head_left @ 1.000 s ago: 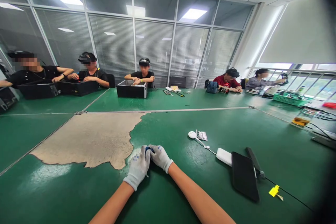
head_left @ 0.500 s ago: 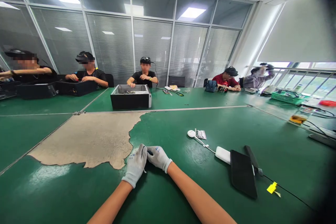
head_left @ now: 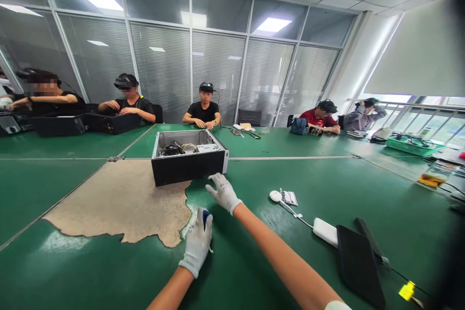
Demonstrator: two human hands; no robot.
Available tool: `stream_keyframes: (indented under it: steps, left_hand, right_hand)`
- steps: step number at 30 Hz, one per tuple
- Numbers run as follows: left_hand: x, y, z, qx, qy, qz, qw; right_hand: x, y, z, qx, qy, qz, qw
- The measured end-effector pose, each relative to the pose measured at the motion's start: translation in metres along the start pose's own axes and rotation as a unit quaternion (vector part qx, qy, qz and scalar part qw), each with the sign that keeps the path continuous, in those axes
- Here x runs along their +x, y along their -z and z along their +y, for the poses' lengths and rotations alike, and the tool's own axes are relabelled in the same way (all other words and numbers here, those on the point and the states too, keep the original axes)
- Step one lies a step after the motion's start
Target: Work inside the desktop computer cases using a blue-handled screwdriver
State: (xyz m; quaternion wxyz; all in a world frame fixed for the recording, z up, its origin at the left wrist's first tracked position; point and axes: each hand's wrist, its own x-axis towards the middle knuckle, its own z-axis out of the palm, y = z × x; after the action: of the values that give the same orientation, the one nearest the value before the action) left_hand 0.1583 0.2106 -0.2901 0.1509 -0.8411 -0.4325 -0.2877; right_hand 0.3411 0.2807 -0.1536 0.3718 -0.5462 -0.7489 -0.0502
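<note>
My left hand (head_left: 198,241), in a whitish knitted glove, is closed low over the green table. Something small and dark blue (head_left: 206,216) shows between its thumb and fingers; its kind is too small to make out. My right hand (head_left: 224,193), gloved alike, reaches forward with fingers spread, holding nothing. Its fingertips are close to the front corner of a black desktop computer case (head_left: 189,168); whether they touch is unclear. The case lies on its side with its top uncovered, showing a black fan (head_left: 170,149) and cables inside.
A bare beige patch (head_left: 119,203) with a ragged edge lies under the case's front. To the right are a white round puck on a cable (head_left: 275,196), a white power bank (head_left: 325,231) and a black flat slab (head_left: 359,264). Across the table, several people sit.
The computer case has come nearer across the table seam. My hands, together before, are now apart, the right one stretched forward. The person opposite has drawn their hands back from the case.
</note>
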Motion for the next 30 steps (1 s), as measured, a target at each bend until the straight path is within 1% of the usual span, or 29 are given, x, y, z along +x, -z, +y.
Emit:
stream_keyframes:
  steps: [3,5,7,9,10,11,12,13,14,15,16,17,18,19,21,22,23,24,25,26,27,28,29,30]
  left_hand:
    - [-0.007,-0.013,0.003,0.044,-0.031,0.041,0.998]
    - [-0.011,-0.021,0.005,0.036,-0.046,0.056,0.997]
    - [-0.014,-0.026,0.008,0.026,-0.038,0.063,0.997]
    - [-0.011,-0.022,0.012,0.022,-0.013,0.077,0.997]
    - [-0.007,-0.015,0.014,0.02,0.0,0.088,0.996]
    - [0.0,-0.003,0.016,0.012,0.011,0.106,0.994]
    - [0.008,0.013,0.018,-0.004,0.015,0.126,0.992]
    - [0.019,0.034,0.019,-0.036,0.018,0.136,0.99]
    - [0.031,0.059,0.02,-0.076,0.019,0.148,0.986]
    - [0.044,0.087,0.02,-0.141,0.016,0.139,0.98]
    - [0.057,0.116,0.018,-0.215,0.029,0.102,0.971]
    - [0.069,0.147,0.015,-0.24,0.032,0.095,0.966]
    - [0.08,0.177,0.01,-0.263,0.024,0.092,0.96]
    - [0.089,0.206,0.003,-0.302,0.003,0.072,0.951]
    - [0.099,0.256,-0.015,-0.335,-0.011,0.06,0.94]
    - [0.101,0.277,-0.026,-0.328,-0.015,0.084,0.941]
    - [0.101,0.294,-0.037,-0.314,-0.008,0.094,0.945]
    - [0.1,0.307,-0.049,-0.305,0.004,0.087,0.948]
    - [0.098,0.316,-0.059,-0.295,0.025,0.078,0.952]
    - [0.096,0.321,-0.069,-0.287,0.048,0.062,0.955]
    - [0.095,0.322,-0.077,-0.28,0.067,0.046,0.956]
    - [0.095,0.32,-0.083,-0.272,0.078,0.034,0.958]
    - [0.095,0.315,-0.087,-0.262,0.079,0.024,0.962]
    - [0.096,0.307,-0.09,-0.251,0.072,0.016,0.965]
  right_hand:
    - [0.087,-0.008,-0.005,-0.071,0.04,0.008,0.997]
    - [0.135,-0.019,-0.009,-0.105,0.062,-0.024,0.992]
    - [0.165,-0.033,-0.011,-0.139,0.068,-0.071,0.985]
    - [0.177,-0.045,-0.012,-0.168,0.052,-0.094,0.98]
    - [0.178,-0.047,-0.013,-0.18,0.041,-0.1,0.978]
    - [0.177,-0.048,-0.014,-0.187,0.032,-0.108,0.976]
    - [0.174,-0.046,-0.016,-0.191,0.026,-0.121,0.974]
    - [0.169,-0.043,-0.02,-0.195,0.021,-0.138,0.971]
    - [0.163,-0.038,-0.025,-0.199,0.018,-0.152,0.968]
    - [0.155,-0.033,-0.032,-0.202,0.014,-0.158,0.966]
    - [0.144,-0.026,-0.039,-0.204,0.01,-0.159,0.966]
    - [0.131,-0.018,-0.047,-0.205,0.006,-0.153,0.967]
    - [0.115,-0.009,-0.055,-0.204,0.005,-0.146,0.968]
    - [0.097,0.003,-0.062,-0.201,0.007,-0.14,0.969]
    - [0.06,0.034,-0.073,-0.197,0.023,-0.147,0.969]
    - [0.043,0.053,-0.078,-0.194,0.042,-0.169,0.965]
    - [0.028,0.074,-0.081,-0.191,0.062,-0.206,0.958]
    - [0.018,0.094,-0.084,-0.19,0.079,-0.254,0.945]
    - [0.011,0.113,-0.086,-0.188,0.09,-0.305,0.929]
    - [0.01,0.128,-0.089,-0.185,0.097,-0.352,0.913]
    - [0.013,0.138,-0.092,-0.184,0.098,-0.378,0.902]
    - [0.019,0.141,-0.095,-0.184,0.095,-0.375,0.904]
    - [0.027,0.138,-0.098,-0.184,0.094,-0.348,0.914]
    - [0.037,0.13,-0.101,-0.182,0.1,-0.312,0.927]
